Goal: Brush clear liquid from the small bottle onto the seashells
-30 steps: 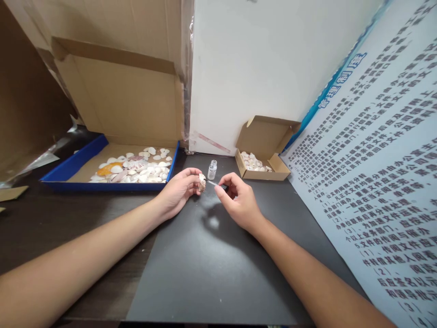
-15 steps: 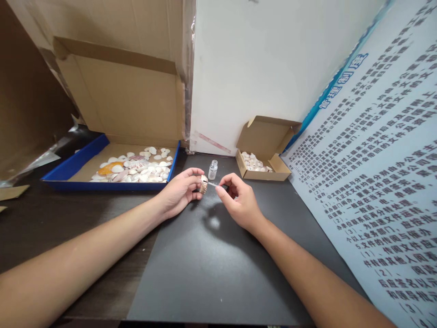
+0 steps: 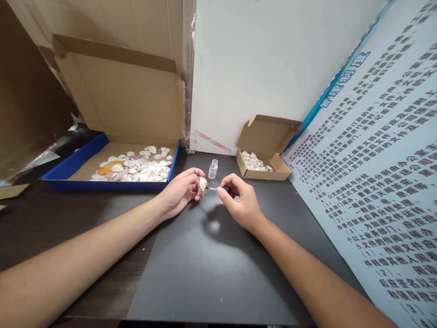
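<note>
My left hand (image 3: 180, 191) is closed round a small speckled shell (image 3: 202, 187), held just above the black mat (image 3: 211, 269). My right hand (image 3: 239, 202) pinches a thin brush with a dark cap (image 3: 213, 188); its tip touches the shell. A small open glass bottle (image 3: 213, 169) stands on the mat just behind both hands.
A blue tray (image 3: 82, 157) with several pale shells lies at the back left, under an open cardboard flap. A small open cardboard box (image 3: 264, 150) with shells sits at the back right. A printed poster (image 3: 378, 182) leans along the right side.
The brush tip has moved in against the shell, and my left hand has turned the shell slightly downward. Both hands stay in the same spot.
</note>
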Tool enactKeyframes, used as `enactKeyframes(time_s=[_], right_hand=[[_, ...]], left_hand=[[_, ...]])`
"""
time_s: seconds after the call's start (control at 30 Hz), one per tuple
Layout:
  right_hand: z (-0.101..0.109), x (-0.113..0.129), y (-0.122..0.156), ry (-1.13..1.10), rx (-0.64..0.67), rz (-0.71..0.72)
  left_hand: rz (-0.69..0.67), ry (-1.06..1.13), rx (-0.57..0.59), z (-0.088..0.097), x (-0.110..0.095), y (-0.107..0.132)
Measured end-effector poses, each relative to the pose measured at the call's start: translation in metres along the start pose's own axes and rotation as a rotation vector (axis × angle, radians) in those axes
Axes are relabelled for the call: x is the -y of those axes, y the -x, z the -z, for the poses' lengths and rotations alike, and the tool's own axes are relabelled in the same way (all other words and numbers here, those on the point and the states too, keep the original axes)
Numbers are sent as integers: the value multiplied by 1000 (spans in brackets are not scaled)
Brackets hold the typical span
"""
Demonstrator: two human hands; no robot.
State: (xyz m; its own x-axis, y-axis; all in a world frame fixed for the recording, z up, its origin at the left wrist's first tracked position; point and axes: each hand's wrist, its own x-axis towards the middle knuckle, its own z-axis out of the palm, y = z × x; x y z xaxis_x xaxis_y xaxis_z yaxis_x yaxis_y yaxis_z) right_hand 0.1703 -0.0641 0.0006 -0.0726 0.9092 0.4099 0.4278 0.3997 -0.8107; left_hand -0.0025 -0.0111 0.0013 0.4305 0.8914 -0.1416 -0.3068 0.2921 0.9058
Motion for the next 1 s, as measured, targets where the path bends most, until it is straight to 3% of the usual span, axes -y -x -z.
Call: enactKeyframes(time_s=[0.53, 0.83, 1.0], right_hand=[[-1, -2, 0, 1, 27, -12], [-1, -3, 0, -1, 32, -6], [-1, -3, 0, -4, 27, -7]], left_hand=[[-30, 42, -15, 0, 0, -1], [5, 15, -81, -1, 1, -2], [6, 88, -39, -1, -1, -2]])
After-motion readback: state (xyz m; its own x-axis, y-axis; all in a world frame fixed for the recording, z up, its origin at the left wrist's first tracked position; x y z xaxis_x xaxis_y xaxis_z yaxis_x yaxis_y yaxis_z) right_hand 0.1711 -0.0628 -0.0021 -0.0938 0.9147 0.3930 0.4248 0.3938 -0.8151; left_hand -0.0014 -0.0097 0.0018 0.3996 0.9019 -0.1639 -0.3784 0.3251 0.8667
